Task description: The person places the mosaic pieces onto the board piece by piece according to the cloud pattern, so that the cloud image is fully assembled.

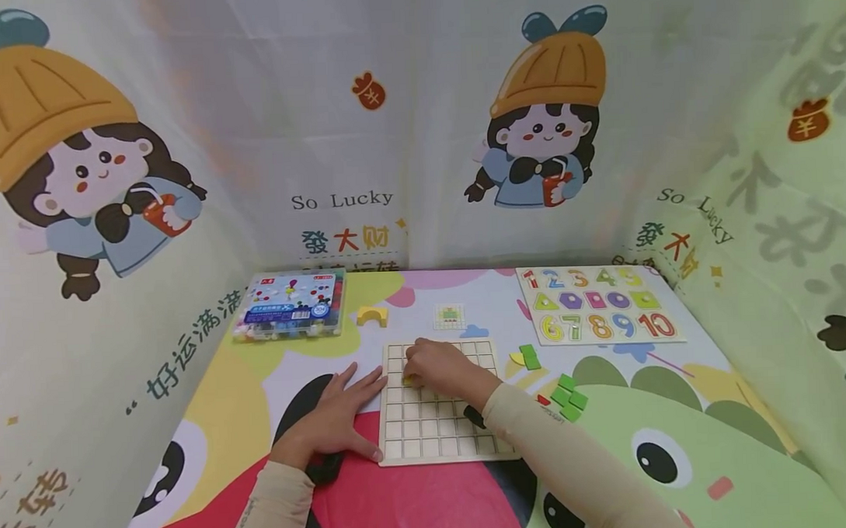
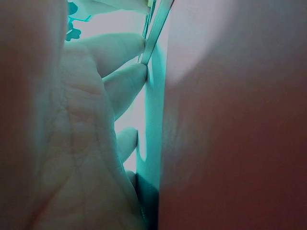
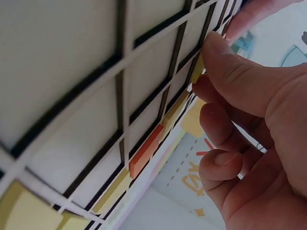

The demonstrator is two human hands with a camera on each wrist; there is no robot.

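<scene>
Right sleeve (image 1: 576, 453) foremost, the right hand (image 1: 444, 368) pinches a yellow tile (image 3: 197, 69) at the board (image 1: 414, 412), left hand (image 1: 337, 418) spread at its edge; few tiles (image 3: 145, 151) seated, most visible cells (image 1: 446, 447) unfilled.

Pale cartoon-printed curtains (image 1: 432, 131), colourful patterned tabletop (image 1: 417, 501)

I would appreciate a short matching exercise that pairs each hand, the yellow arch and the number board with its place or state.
Column one
1. Left hand
2. Right hand
3. Yellow arch
4. Number board

Column two
A. Sits between the plastic case and the small pattern card
B. Lies on the right, beyond the loose green pieces
C. Pinches a yellow piece at the grid board
D. Fingers spread, against the grid board's left edge

Pairs: 1-D, 2-C, 3-A, 4-B
</scene>
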